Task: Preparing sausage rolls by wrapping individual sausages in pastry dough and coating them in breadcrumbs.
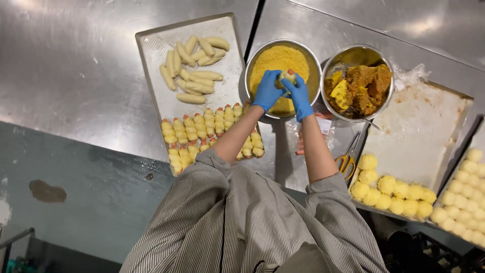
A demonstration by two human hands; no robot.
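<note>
Both my hands wear blue gloves and meet over a round steel bowl [313,63] of yellow crumbs. My left hand [267,91] and my right hand [299,96] together grip a small pale crumbed roll [288,77] just above the crumbs. To the left lies a metal tray [151,48] with plain pale dough rolls [194,71] at its far end and rows of yellow crumbed rolls [202,132] at its near end.
A second steel bowl [359,50] holds brown and yellow filling with a utensil in it. Yellow-handled scissors [347,161] lie by a floured tray [419,134] carrying yellow crumbed balls [391,192]. Another tray of balls [467,192] sits at the far right. My striped sleeves fill the foreground.
</note>
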